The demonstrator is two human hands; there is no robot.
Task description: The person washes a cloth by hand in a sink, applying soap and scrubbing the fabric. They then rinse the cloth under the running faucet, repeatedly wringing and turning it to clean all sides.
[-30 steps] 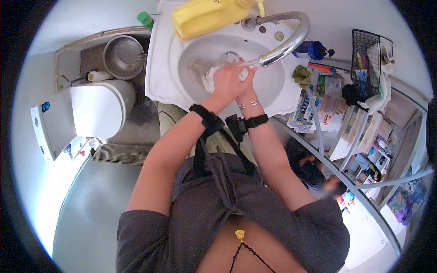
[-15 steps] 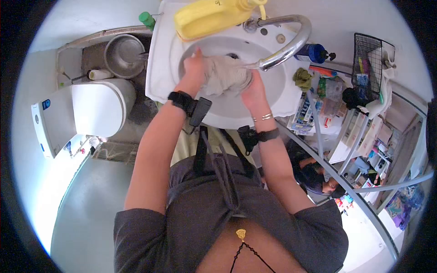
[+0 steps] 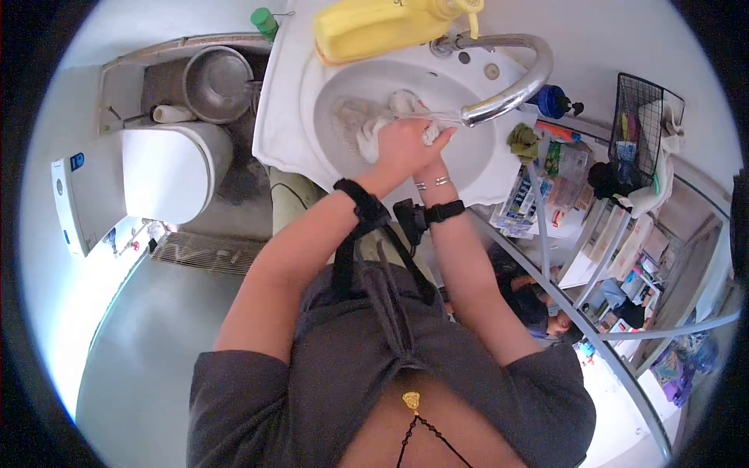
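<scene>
Both hands are pressed together over a wet white cloth (image 3: 373,129) in the basin of a white sink (image 3: 290,117), just under the mouth of the curved chrome tap (image 3: 511,86). My left hand (image 3: 398,148) lies on top and closes over the cloth. My right hand (image 3: 433,156) is tucked partly beneath the left, gripping the same cloth at its right end. Each wrist wears a black strap with a small device. Bunched cloth shows to the left of the hands.
A yellow jug (image 3: 374,27) lies on the sink's back rim. A white toilet (image 3: 148,183) and a metal bucket (image 3: 214,82) stand at the left. Cluttered shelves, a wire basket (image 3: 644,125) and a blue bottle (image 3: 554,101) fill the right side.
Half a second ago my hands were apart, stretching the cloth between them; they have come back together over it, nearer the front of the basin.
</scene>
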